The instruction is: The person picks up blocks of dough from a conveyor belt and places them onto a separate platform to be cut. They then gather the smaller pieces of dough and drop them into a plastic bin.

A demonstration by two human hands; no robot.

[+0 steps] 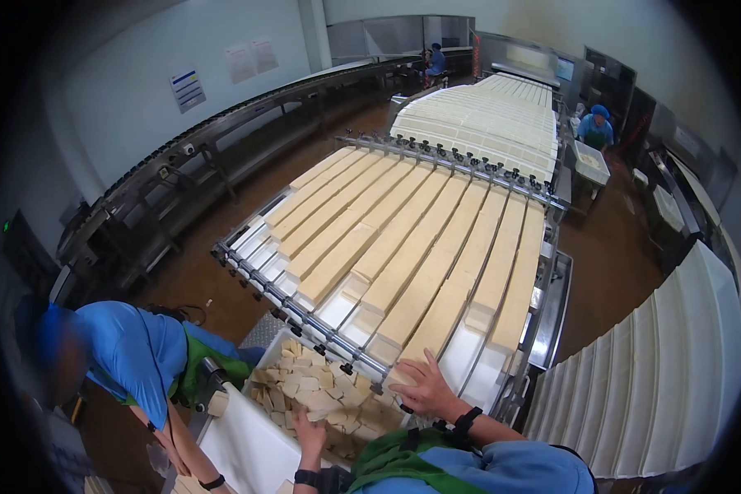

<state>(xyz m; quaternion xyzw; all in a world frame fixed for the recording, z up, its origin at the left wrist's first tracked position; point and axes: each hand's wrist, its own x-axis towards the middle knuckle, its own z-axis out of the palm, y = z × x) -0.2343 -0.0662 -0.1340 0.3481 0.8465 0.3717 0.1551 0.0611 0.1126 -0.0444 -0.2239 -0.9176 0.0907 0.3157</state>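
My right hand (424,389) reaches over the near end of a long, cream-coloured tofu strip (438,317), with fingers spread across the top and bent down over its end. Several such strips lie side by side on the white conveyor (471,346), their near ends uneven. My left hand (309,430) is over a bin (265,356) of broken, flat tofu pieces (325,395). Its fingers are curled, and a pale piece shows by the fingertips; whether the hand grips it is hard to make out.
A metal rail with black knobs (305,317) crosses the conveyor's near end. At left, a co-worker (144,346) in blue leans over a white surface (251,440). Ridged white sheeting (642,379) stands at right. Farther back is another person (594,132) beside a white crate (590,163).
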